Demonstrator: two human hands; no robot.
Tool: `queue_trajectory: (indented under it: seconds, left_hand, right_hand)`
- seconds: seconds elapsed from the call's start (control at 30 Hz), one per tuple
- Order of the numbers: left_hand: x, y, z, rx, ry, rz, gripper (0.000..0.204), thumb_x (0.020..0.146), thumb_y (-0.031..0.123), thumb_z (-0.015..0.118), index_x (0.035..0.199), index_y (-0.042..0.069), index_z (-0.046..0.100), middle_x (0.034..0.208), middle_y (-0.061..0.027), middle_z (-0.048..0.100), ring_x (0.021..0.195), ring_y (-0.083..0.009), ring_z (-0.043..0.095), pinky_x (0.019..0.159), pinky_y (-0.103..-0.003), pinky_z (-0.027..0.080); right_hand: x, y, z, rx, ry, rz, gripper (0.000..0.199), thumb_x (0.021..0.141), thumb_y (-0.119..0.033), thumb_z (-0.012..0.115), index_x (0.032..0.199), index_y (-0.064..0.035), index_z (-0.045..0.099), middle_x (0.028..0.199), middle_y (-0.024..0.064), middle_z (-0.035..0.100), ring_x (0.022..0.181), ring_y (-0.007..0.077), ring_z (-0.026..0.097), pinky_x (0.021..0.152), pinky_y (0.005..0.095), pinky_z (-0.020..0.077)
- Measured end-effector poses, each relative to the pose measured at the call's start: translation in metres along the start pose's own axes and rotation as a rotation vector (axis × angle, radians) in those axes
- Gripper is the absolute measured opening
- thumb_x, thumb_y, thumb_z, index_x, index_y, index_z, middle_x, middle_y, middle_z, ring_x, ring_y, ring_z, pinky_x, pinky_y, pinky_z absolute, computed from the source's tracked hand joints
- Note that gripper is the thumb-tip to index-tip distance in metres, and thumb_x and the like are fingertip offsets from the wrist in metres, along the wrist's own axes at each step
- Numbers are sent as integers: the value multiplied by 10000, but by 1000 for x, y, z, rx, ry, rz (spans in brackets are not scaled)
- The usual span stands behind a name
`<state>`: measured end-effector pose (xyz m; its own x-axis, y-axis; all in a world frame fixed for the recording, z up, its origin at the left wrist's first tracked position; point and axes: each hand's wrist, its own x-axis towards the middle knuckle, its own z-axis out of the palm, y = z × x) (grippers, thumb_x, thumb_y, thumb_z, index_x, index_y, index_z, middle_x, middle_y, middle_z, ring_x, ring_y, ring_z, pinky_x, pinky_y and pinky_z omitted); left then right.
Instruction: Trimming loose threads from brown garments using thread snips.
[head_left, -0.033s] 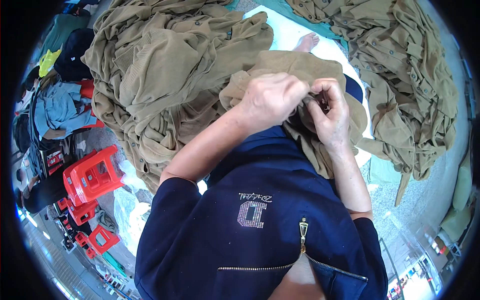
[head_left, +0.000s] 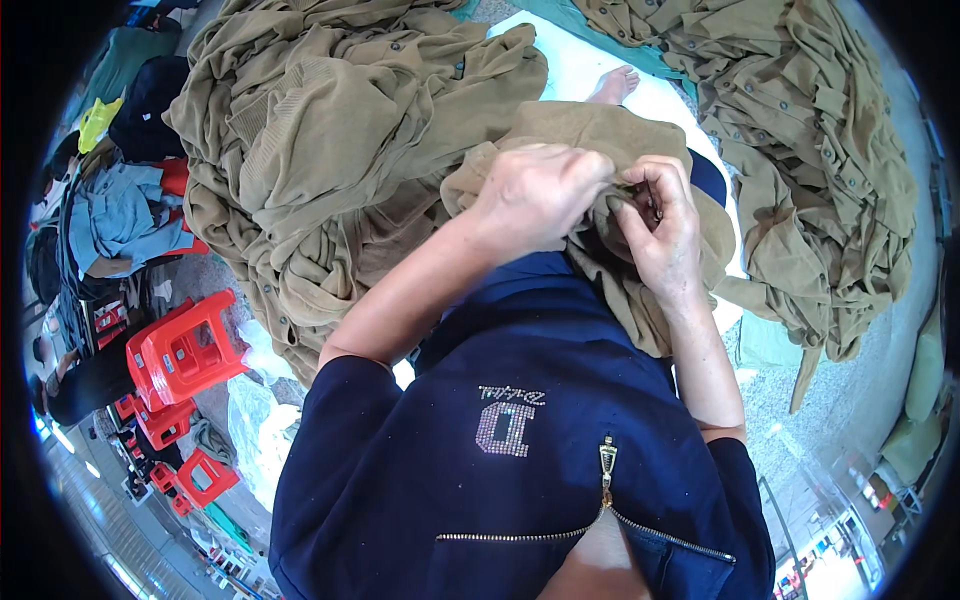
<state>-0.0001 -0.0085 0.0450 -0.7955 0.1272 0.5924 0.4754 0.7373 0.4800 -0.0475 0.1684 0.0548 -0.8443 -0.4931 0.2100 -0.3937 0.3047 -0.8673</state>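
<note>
Item in hand: one khaki knit garment (head_left: 600,130), bunched over the person's lap, directly under and around both hands.

Left hand (head_left: 535,195): closed in a fist on a fold of the garment, fingers together and clamped on the cloth.

Right hand (head_left: 662,225): touching the left, fingers (head_left: 640,190) pinched together on a small spot of the same fold; whether a tool or a thread sits between them cannot be told.

Below the fingers: dark blue zipped top (head_left: 520,450) of the person.

Left of the fingers, just beside: large heap of khaki garments (head_left: 330,150), buttons showing, loosely tumbled.

Right of the fingers, near: second heap of khaki garments (head_left: 800,150), spread flatter over a pale sheet (head_left: 570,70) on the floor.

Beyond the fingers: a bare foot (head_left: 612,85) on the sheet.

Far left: red plastic stools (head_left: 180,350); a mound of blue and dark clothing (head_left: 120,220).

Progress, as judged: one piece in work, with two heaps on either side; which heap is finished cannot be told, so much seems left.
</note>
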Motion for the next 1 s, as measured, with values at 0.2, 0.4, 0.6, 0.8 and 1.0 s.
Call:
queue_trajectory:
  seconds: [0.2,0.4,0.6,0.8,1.0]
  left_hand:
    - [-38,-43,-53,-121,-550,-386,160,843,196,699,904,54,660,804,-109,666,731,-245,654,696,-367,513]
    - [-50,-50,-81,-912,-386,-952,54,861,78,680,874,33,652,774,20,602,718,-46,549,625,-226,445]
    - [-6,-6,-63,-1094,-225,-950,39,867,31,617,890,5,634,778,46,560,643,-9,450,553,-161,303]
    - [22,24,-40,-1030,-168,-675,72,881,45,651,936,1,667,825,47,605,775,-16,528,690,-203,446]
    - [33,21,-63,-772,-210,-936,139,859,111,689,857,-20,644,704,47,594,650,-35,545,547,-213,430]
  right_hand:
    - [-15,32,-39,-419,-369,110,138,806,-56,604,943,-40,594,983,90,591,946,286,632,789,393,500]
    - [-14,50,-51,-315,-270,149,214,755,57,617,952,-26,602,938,121,605,918,318,610,784,415,489]
    - [-1,9,-56,-622,56,-492,366,594,82,639,942,-33,632,936,103,593,835,303,587,683,373,502]
    - [0,-25,-31,-306,70,-900,294,639,-41,755,918,-3,667,946,109,638,802,259,653,644,323,560]
    - [3,-12,-48,-515,211,-819,340,594,15,732,924,-15,656,941,104,627,795,257,651,636,336,559]
